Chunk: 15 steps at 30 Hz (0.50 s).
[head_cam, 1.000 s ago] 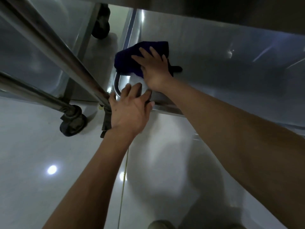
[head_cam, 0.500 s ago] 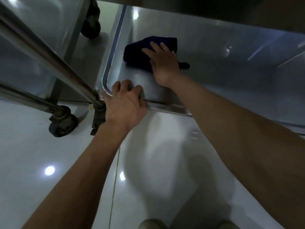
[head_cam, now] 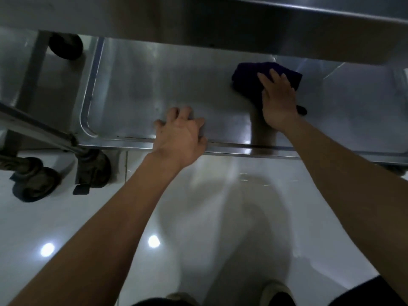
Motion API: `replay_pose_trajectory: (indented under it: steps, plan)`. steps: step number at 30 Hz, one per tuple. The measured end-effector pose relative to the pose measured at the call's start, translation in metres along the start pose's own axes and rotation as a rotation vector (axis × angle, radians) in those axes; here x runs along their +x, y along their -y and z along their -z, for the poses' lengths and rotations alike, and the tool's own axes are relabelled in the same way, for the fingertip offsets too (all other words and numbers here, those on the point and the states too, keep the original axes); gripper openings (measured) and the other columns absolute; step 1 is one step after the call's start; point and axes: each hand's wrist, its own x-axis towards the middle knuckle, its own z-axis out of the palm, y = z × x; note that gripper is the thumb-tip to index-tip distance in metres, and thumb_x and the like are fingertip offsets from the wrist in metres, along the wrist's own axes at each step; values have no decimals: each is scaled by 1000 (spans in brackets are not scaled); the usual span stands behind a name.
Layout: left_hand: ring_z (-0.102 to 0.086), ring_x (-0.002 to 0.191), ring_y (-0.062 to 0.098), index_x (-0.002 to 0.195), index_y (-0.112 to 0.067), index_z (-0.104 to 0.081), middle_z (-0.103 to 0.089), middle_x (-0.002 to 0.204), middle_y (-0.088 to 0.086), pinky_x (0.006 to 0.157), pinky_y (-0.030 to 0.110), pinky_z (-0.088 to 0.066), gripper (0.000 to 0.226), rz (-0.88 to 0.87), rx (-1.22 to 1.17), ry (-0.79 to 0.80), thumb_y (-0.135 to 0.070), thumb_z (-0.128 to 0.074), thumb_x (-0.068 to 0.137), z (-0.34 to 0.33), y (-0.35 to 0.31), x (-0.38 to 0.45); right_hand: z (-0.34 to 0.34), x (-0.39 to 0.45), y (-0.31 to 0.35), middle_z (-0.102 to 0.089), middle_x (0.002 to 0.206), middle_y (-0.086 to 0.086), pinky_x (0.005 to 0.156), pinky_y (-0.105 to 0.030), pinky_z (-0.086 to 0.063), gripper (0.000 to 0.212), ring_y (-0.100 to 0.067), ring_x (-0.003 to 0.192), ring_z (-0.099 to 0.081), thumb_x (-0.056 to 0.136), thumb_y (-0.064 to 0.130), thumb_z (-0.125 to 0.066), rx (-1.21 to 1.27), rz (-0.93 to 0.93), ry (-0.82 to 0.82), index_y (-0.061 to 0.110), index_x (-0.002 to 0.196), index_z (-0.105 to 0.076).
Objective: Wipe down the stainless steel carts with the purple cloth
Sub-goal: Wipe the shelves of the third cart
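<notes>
Since the earlier view, both hands had shifted rightward along the cart's lower shelf (head_cam: 176, 85): the cloth (head_cam: 249, 74), once near the shelf's rounded left corner, now lay well to the right of it, and the bracing hand had left the corner for the middle of the front rim.

Far left of that bracing hand, two dark casters (head_cam: 33, 182) stood on the glossy white floor (head_cam: 66, 217), beside a slanting steel leg (head_cam: 33, 124) of what looked like a neighbouring cart.

The left hand (head_cam: 180, 138) rested over the shelf's front rim, its fingers curled onto the metal and its thumb splayed left; it pinched nothing loose. By my reading it steadied the wheeled cart against the push of the wiping.

To its right and further in, the right hand (head_cam: 278, 100) pressed flat on the cloth, fingers straight and slightly spread, palm bearing down so the fabric would drag with it rather than slip.

The cloth looked dark purple, nearly black in the dim light, bunched into a thick wad, most of it showing beyond the fingertips and a small tail poking out right of the wrist. It lay under the overhang of the upper shelf (head_cam: 287, 29).
</notes>
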Motion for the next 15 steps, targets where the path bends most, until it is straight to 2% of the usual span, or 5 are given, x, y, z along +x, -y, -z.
replay_pose_trajectory:
  steps: [9,15]
  plan:
    - [-36,134,26,128,-30,-59,-45,143,1,99,48,-36,36,-15,-55,-84,-41,-56,94,1,26,-7,-6,2,20,-10,167,-4,122,-57,-10,54,-31,154,-5,106,15,-31,-37,-8,-18,30,157,-23]
    - [-34,137,30,125,-32,-60,-46,146,3,105,56,-33,35,138,-23,-164,-42,-60,91,12,84,-20,-23,4,77,-9,167,-2,122,-56,-7,57,-30,154,-2,105,12,-34,-22,58,-36,32,157,-22]
